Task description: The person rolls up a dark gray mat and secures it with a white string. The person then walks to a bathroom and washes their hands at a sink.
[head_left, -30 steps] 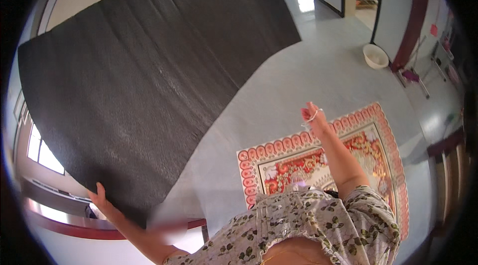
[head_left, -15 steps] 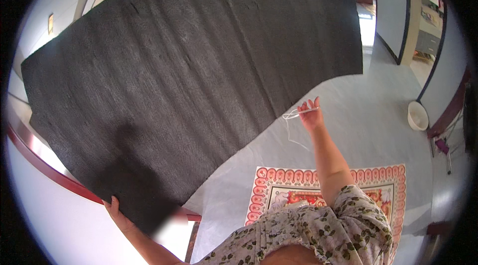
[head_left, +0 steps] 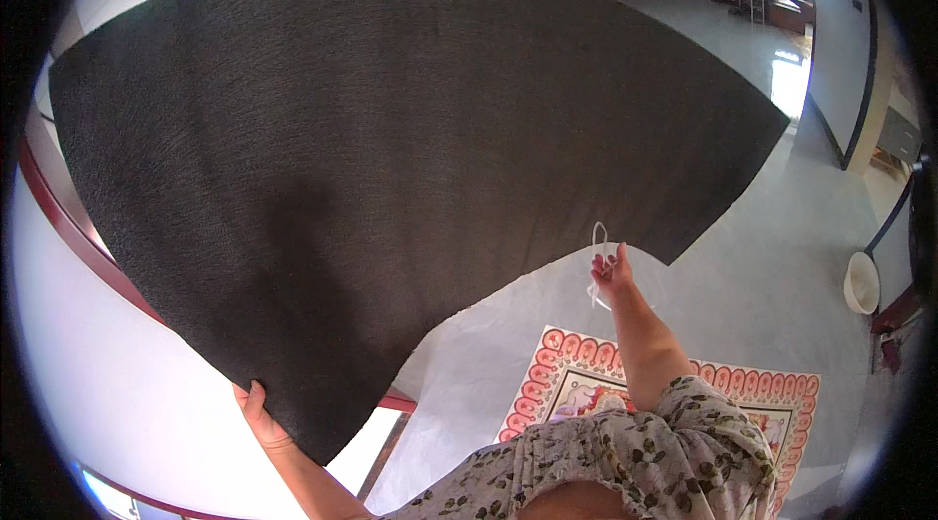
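I have the left hand point(head_left: 266, 420) pinching the black sheet point(head_left: 420, 129) at its lower left edge, apparently to support the near end. The sheet spreads ahead and left of the patterned rug point(head_left: 578, 352). The right hand point(head_left: 614, 276) holds a white cord point(head_left: 599, 224) in curled fingers, seemingly keeping its loop gathered; I cannot confirm contact with the sheet.

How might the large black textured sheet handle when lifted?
The black sheet is probably floppy: its lower edge waves and faint ripples cross it. It may be light for its size, as only the left hand grips it. Its grainy surface may resist slipping.
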`<action>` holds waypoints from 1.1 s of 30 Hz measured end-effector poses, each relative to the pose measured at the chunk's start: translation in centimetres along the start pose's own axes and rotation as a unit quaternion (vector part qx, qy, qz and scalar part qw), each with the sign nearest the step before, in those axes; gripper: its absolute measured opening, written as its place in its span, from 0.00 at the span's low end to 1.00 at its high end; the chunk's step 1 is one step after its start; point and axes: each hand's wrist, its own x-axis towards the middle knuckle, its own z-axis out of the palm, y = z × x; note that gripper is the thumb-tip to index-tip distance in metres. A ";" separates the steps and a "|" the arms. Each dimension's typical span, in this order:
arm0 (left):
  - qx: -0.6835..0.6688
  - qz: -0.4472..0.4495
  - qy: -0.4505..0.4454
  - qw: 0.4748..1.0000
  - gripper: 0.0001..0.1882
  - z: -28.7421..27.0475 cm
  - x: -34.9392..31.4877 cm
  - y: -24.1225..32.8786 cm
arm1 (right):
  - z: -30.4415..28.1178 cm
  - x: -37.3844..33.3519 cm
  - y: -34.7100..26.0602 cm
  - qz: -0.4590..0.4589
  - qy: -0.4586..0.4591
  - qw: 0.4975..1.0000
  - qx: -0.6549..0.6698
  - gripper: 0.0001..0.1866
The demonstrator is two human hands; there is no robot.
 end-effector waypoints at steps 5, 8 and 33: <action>0.044 -0.059 -0.041 0.996 0.26 1.8 0.7 1.2 | -5.1 -1.4 3.4 0.038 0.139 0.988 -0.053 0.43; 0.050 -0.077 -0.101 0.991 0.25 3.1 1.7 1.4 | -8.5 -2.6 1.4 -0.006 0.109 0.991 -0.075 0.28; 0.187 0.124 0.091 0.970 0.27 5.1 3.0 7.5 | 5.2 -7.3 0.9 0.025 -0.103 0.987 0.123 0.40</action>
